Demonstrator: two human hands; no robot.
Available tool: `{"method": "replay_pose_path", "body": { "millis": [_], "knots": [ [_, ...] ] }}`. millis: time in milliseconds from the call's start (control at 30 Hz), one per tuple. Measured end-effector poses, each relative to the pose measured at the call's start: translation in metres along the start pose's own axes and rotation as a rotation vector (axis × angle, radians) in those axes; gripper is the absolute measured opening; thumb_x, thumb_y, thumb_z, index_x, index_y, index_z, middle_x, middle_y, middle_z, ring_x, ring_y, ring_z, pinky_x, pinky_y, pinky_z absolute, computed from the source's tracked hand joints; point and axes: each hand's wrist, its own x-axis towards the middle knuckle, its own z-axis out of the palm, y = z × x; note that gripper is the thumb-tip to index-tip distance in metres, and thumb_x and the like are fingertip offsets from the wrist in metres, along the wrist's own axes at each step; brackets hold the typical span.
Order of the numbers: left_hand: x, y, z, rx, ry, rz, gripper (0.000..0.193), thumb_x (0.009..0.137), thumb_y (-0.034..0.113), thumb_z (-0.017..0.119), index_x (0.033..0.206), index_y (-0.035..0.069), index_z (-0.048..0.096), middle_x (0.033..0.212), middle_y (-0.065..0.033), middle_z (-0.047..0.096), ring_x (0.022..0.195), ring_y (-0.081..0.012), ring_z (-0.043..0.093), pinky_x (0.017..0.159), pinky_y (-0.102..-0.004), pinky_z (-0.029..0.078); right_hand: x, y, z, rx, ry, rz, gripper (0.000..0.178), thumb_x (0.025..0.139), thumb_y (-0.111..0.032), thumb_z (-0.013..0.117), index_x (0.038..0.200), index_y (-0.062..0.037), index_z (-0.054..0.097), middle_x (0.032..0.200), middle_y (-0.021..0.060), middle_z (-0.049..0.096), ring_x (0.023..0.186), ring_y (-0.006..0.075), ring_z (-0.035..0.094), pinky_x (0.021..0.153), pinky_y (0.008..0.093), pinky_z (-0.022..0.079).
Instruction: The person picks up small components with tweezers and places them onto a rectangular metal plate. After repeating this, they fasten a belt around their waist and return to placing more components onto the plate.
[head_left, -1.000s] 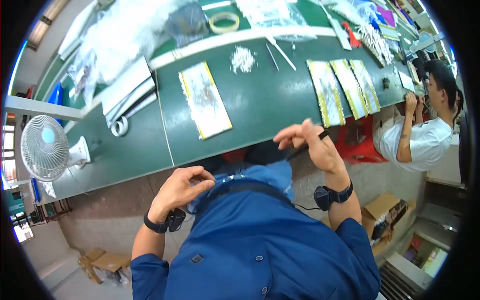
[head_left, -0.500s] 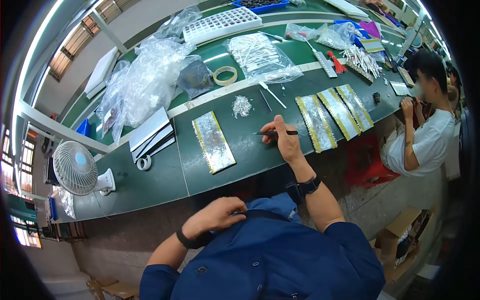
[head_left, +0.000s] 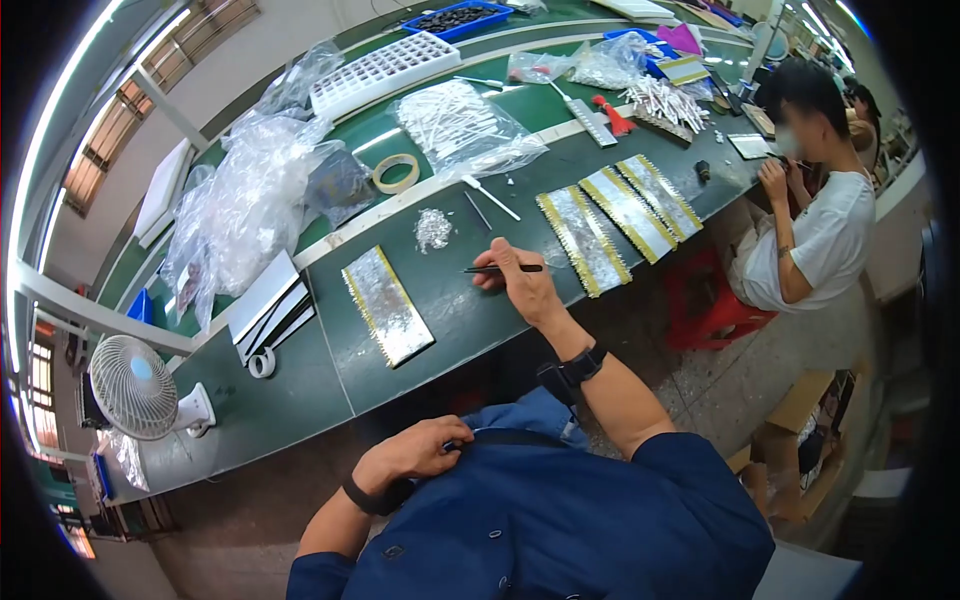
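Observation:
My right hand (head_left: 528, 288) is over the dark green table, its fingers closed on slim black tweezers (head_left: 510, 269) whose tip points left. Left of it lies a single silvery strip panel (head_left: 388, 306) with yellow, toothed edges. Just beyond, between panel and hand, is a small heap of tiny whitish pieces (head_left: 433, 230). Three similar panels (head_left: 583, 242) lie side by side to the right of my hand. At my waist, off the table, rests my left hand (head_left: 422, 450) with curled fingers; their inner side is hidden.
A fan (head_left: 135, 387) and a tape roll (head_left: 262, 363) stand left. Behind are crumpled plastic bags (head_left: 260, 190), yellowish tape (head_left: 396, 174), a bag of white sticks (head_left: 460, 125) and a white tray (head_left: 385, 72). A co-worker (head_left: 825, 215) sits at right by a red stool (head_left: 715, 305).
The whole view has swung, so the table's things sit farther left in the picture. My right hand keeps the tweezers near the same spot on the table; my left hand stays at my waist.

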Motion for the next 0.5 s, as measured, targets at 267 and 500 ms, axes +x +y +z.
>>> {"method": "replay_pose_path", "body": {
  "millis": [267, 500],
  "knots": [
    [0.011, -0.031, 0.016, 0.333, 0.088, 0.067, 0.008, 0.094, 0.006, 0.073, 0.101, 0.002, 0.076, 0.103, -0.0162, 0.072, 0.096, -0.0382, 0.073, 0.079, -0.0476, 0.060, 0.003, -0.003, 0.007, -0.172, 0.024, -0.040, 0.026, 0.104, -0.020, 0.079, 0.116, 0.0030, 0.077, 0.099, 0.0063, 0.080, 0.092, 0.0109, 0.072, 0.085, 0.0254, 0.057],
    [0.004, -0.071, 0.025, 0.283, 0.149, 0.269, 0.005, 0.093, 0.007, 0.077, 0.093, 0.002, 0.076, 0.097, -0.0146, 0.071, 0.090, -0.0376, 0.072, 0.078, -0.0483, 0.058, 0.004, -0.010, 0.003, -0.273, 0.068, 0.012, 0.030, 0.102, -0.017, 0.079, 0.123, 0.0040, 0.074, 0.102, 0.0081, 0.081, 0.095, 0.0115, 0.074, 0.086, 0.0254, 0.057]
  ]
}}
